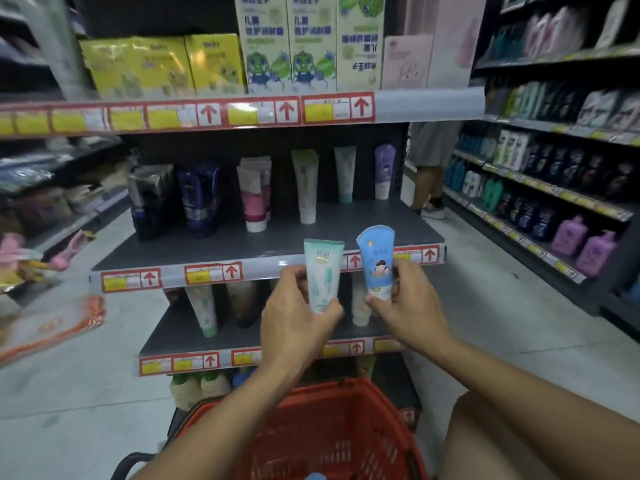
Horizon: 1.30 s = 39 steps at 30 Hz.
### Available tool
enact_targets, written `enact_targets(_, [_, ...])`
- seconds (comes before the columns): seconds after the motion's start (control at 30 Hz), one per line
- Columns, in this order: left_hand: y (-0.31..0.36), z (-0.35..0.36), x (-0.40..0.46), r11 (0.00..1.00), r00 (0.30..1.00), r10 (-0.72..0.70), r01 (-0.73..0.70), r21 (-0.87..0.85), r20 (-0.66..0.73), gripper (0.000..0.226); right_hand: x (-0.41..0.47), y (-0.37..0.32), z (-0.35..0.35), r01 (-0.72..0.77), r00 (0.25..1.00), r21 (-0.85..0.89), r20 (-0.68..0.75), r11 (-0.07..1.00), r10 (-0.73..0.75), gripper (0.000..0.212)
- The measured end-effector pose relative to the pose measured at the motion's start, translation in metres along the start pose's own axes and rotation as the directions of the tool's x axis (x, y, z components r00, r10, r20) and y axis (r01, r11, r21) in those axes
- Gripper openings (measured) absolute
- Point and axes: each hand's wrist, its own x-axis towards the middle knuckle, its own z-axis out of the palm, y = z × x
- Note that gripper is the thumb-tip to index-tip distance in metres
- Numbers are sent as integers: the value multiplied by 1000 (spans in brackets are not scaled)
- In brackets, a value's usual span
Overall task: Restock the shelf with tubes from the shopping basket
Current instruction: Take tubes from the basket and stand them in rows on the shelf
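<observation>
My left hand [298,317] grips a white and mint-green tube [322,271], held upright with its crimped end up. My right hand [408,303] holds a blue tube [375,258] with a cartoon child on it, also upright. Both tubes hover just in front of the middle shelf [242,244] at its front edge. That grey shelf carries dark blue tubes [199,199] at the left, pink and white tubes [254,195], pale green tubes [306,185] and a purple tube [383,171] at the right. Below my arms sits the red shopping basket [311,434].
The upper shelf [242,112] holds yellow and green boxes. A lower shelf [194,334] has a few tubes. Shelving with bottles [568,237] lines the aisle on the right. A person's legs [429,181] stand behind the unit. Blurred goods lie at the left.
</observation>
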Motion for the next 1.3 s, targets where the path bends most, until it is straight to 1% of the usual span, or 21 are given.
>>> enact_targets(0.17, [51, 16, 53, 991, 992, 122, -123, -60, -18, 60, 57, 10, -34, -3, 993, 30, -120, 1000, 6, 52])
enact_targets(0.27, [74, 30, 80, 986, 992, 117, -122, -115, -48, 58, 88, 15, -46, -22, 986, 18, -165, 1000, 24, 51])
enact_targets(0.33, [83, 41, 97, 985, 991, 114, -122, -121, -71, 55, 107, 20, -47, -44, 986, 10, -163, 999, 45, 50])
enact_targets(0.43, [84, 60, 119, 987, 991, 98, -108, -121, -86, 54, 130, 31, -41, -83, 986, -9, -149, 997, 81, 53])
enact_targets(0.57, [71, 83, 139, 995, 997, 27, -34, -97, -75, 52, 145, 46, -29, -134, 980, 11, -147, 991, 134, 57])
enact_targets(0.7, [54, 98, 145, 996, 997, 12, -18, -85, -71, 51, 149, 58, -15, -124, 982, 57, -135, 991, 131, 62])
enact_targets(0.77, [48, 103, 145, 997, 997, 18, -23, -67, -72, 54, 149, 61, -13, -124, 982, 71, -135, 990, 133, 65])
enact_targets(0.83, [44, 108, 144, 1000, 997, 12, -14, -25, -74, 62, 148, 64, -16, -126, 974, 4, -187, 992, 125, 71])
enact_targets(0.87, [42, 109, 145, 1000, 997, -2, 3, 15, -71, 65, 146, 64, -18, -131, 968, -66, -223, 989, 113, 70])
enact_targets(0.9, [42, 112, 145, 998, 998, -20, 24, 61, -62, 65, 145, 63, -21, -134, 965, -148, -245, 980, 95, 65])
enact_targets(0.93, [42, 115, 147, 993, 998, -40, 45, 106, -48, 63, 146, 62, -24, -131, 968, -218, -239, 967, 78, 57])
enact_targets(0.97, [42, 118, 149, 987, 998, -61, 65, 147, -30, 61, 147, 61, -26, -136, 976, -266, -203, 954, 83, 51])
enact_targets(1.0, [44, 121, 152, 980, 997, -81, 82, 182, -12, 58, 151, 61, -27, -147, 982, -284, -160, 947, 104, 48])
enact_targets(1.07, [49, 127, 162, 963, 993, -119, 113, 245, 10, 55, 164, 61, -29, -192, 981, -296, -67, 936, 180, 46])
enact_targets(1.13, [54, 133, 174, 942, 989, -147, 135, 306, 15, 60, 181, 62, -28, -214, 973, -319, 15, 923, 230, 45])
enact_targets(1.2, [58, 140, 189, 926, 986, -166, 149, 347, 19, 66, 197, 62, -26, -234, 964, -327, 44, 916, 262, 47])
enact_targets(1.3, [56, 152, 212, 918, 983, -183, 166, 360, 13, 70, 221, 65, -17, -284, 949, -289, 51, 914, 311, 49])
